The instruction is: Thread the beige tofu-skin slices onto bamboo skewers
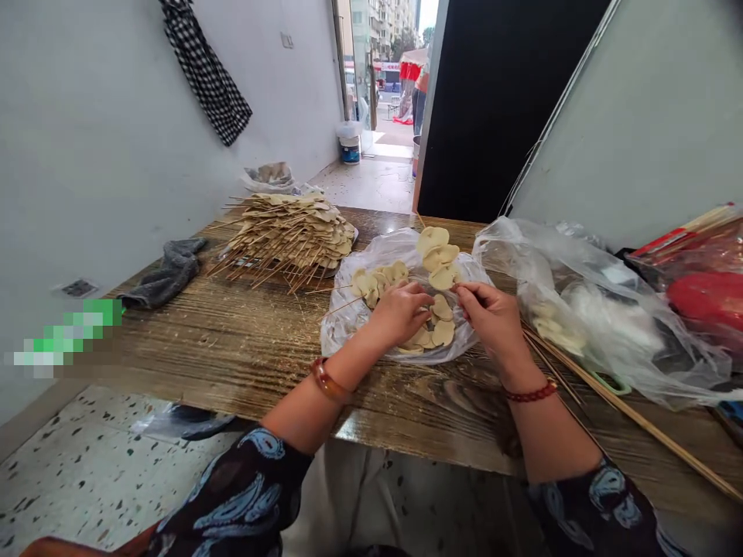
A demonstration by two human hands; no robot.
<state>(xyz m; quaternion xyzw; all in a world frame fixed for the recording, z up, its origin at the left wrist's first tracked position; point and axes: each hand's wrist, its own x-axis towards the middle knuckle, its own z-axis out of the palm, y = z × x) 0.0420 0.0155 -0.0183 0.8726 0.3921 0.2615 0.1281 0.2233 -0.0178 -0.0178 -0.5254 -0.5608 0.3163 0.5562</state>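
Note:
My right hand is closed, pinching the lower end of a skewer of pale, thin, round slices. Several slices overlap on it, and its bare stick tip points up and away. My left hand hovers palm down over the plastic bag, its fingers bent but apart, with nothing visible between them. Loose slices lie just under and right of its fingertips. Beyond the left wrist, more threaded slices rest on the spread white plastic bag. The fingers partly hide the slices below.
A high pile of filled skewers stands at the back left, near a dark grey cloth. Bare bamboo sticks lie right of my right wrist. Clear plastic bags and a red package crowd the right side of the wooden table.

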